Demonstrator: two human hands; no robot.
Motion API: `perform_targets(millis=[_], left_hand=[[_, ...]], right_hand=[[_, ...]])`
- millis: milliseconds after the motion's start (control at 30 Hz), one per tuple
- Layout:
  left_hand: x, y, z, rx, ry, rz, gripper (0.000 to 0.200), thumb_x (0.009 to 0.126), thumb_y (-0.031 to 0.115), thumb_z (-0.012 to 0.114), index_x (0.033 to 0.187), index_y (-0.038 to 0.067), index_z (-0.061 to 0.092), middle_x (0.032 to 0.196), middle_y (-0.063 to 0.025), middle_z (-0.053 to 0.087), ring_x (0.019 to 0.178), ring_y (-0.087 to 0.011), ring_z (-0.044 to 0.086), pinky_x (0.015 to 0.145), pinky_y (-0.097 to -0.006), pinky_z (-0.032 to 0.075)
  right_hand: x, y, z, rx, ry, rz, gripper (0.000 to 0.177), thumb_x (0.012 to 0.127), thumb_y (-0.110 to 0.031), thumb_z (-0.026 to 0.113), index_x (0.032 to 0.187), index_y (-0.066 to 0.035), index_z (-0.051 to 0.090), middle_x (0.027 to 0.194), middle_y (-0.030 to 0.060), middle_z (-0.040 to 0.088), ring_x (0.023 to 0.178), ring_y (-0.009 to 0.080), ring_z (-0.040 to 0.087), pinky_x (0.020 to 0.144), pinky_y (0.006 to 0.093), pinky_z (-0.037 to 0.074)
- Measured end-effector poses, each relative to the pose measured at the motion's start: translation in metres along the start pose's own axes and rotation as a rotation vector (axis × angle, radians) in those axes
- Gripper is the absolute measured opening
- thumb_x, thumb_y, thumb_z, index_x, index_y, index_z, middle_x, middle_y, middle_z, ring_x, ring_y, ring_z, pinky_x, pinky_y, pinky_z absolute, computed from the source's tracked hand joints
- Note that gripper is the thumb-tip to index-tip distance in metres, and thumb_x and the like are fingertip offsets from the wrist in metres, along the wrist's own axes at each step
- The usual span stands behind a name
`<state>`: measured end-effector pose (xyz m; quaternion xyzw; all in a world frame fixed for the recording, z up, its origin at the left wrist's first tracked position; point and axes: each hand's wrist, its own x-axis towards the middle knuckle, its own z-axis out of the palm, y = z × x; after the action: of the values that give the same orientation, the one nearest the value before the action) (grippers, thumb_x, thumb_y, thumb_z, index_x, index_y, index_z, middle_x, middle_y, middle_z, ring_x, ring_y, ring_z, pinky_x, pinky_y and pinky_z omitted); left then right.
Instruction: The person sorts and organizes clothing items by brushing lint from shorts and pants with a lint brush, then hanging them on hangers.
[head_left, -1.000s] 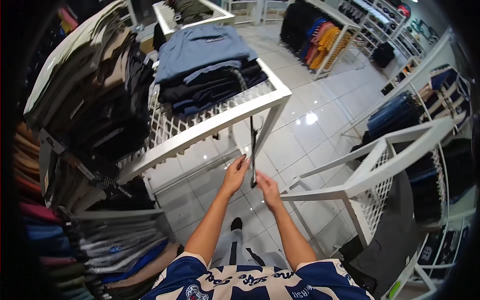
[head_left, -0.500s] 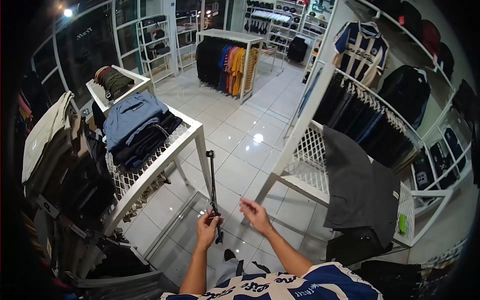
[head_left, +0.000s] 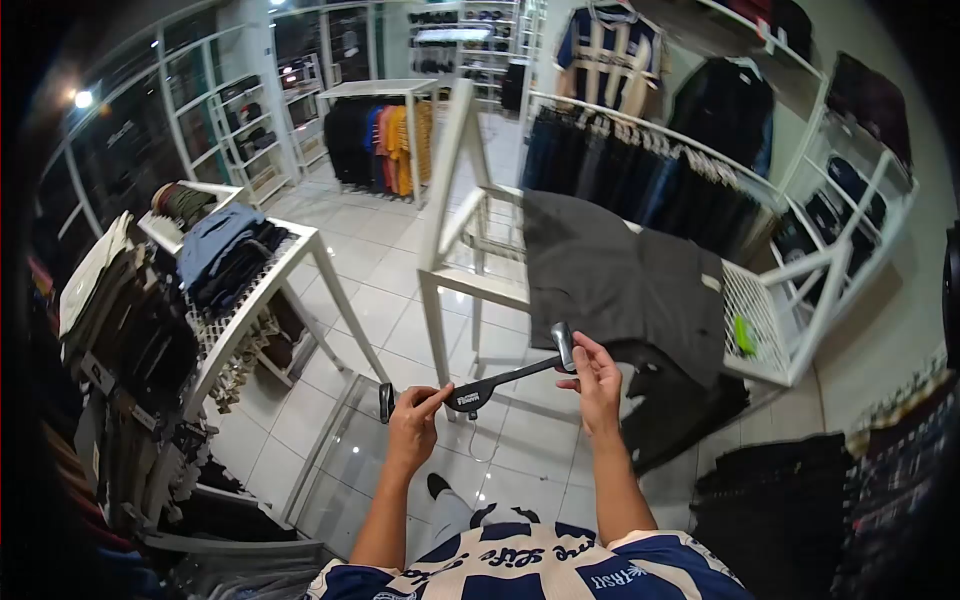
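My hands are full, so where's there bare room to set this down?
Floor tiles lie bare between the left display table and the white mesh rack. Bare mesh shows on that rack, right of the grey garment and around the green item, perhaps enough for the clip hanger. It's crowded at far left, with stacked garments.

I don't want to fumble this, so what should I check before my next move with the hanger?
- Left hand gripping the hanger: ok, fingers on the bar near its label.
- Right hand at the other end: ok, fingers by the right clip.
- Left clip free of cloth: ok.
- Right clip's jaws closed: cannot tell.
- Hook pointing up: not ok, it hangs below the bar.
- Grey garment fully flat: cannot tell.
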<state>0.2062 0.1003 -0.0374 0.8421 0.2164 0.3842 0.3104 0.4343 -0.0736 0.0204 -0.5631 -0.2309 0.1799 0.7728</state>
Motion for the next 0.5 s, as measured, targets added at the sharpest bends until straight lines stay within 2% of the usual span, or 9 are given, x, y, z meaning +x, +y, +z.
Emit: perform_targets(millis=[100,133,233,267,400,500], left_hand=[[-0.007,0.035,0.029,0.026,-0.093,0.065,0.051,0.088,-0.014,0.060,0.126,0.018,0.075,0.104,-0.0149,0.068,0.089,-0.0298,0.069,0.079,-0.0379,0.057],[-0.008,0.045,0.041,0.062,-0.114,0.111,0.052,0.088,-0.014,0.058,0.126,0.017,0.075,0.104,-0.0148,0.068,0.091,-0.0306,0.068,0.081,-0.0378,0.056],[-0.005,0.076,0.070,0.057,-0.226,0.198,0.063,0.079,-0.016,0.058,0.129,0.018,0.073,0.107,-0.0106,0.068,0.098,-0.0312,0.063,0.086,-0.0408,0.053],[-0.003,0.084,0.080,0.063,-0.241,0.262,0.068,0.076,-0.016,0.058,0.132,0.019,0.071,0.108,-0.0098,0.067,0.098,-0.0311,0.062,0.086,-0.0412,0.052],[0.006,0.114,0.114,0.114,-0.345,0.407,0.073,0.069,-0.013,0.060,0.133,0.020,0.070,0.109,-0.0090,0.066,0.099,-0.0309,0.061,0.086,-0.0422,0.052],[0.012,0.129,0.137,0.138,-0.396,0.477,0.072,0.070,-0.013,0.060,0.133,0.020,0.071,0.109,-0.0090,0.067,0.100,-0.0309,0.061,0.085,-0.0418,0.052]], right_hand=[[-0.045,-0.011,-0.056,-0.018,0.170,0.153,0.041,0.100,-0.022,0.071,0.131,0.003,0.062,0.109,0.0081,0.069,0.090,0.0145,0.070,0.068,0.0265,0.060],[-0.060,-0.013,-0.072,-0.010,0.203,0.158,0.039,0.100,-0.024,0.071,0.127,0.003,0.064,0.107,0.0071,0.069,0.086,0.0149,0.069,0.070,0.0270,0.059],[-0.090,-0.006,-0.124,0.116,0.302,0.219,0.037,0.100,-0.028,0.071,0.122,0.001,0.066,0.104,0.0060,0.068,0.083,0.0142,0.068,0.069,0.0267,0.058],[-0.099,-0.008,-0.134,0.166,0.357,0.209,0.035,0.100,-0.031,0.070,0.118,-0.001,0.067,0.102,0.0048,0.067,0.081,0.0134,0.067,0.068,0.0264,0.057],[-0.118,-0.007,-0.176,0.225,0.566,0.181,0.035,0.099,-0.033,0.072,0.117,-0.004,0.068,0.103,0.0039,0.068,0.081,0.0125,0.067,0.066,0.0263,0.056],[-0.121,-0.004,-0.199,0.326,0.691,0.189,0.035,0.097,-0.032,0.075,0.118,-0.004,0.069,0.102,0.0030,0.069,0.081,0.0109,0.067,0.067,0.0258,0.056]])
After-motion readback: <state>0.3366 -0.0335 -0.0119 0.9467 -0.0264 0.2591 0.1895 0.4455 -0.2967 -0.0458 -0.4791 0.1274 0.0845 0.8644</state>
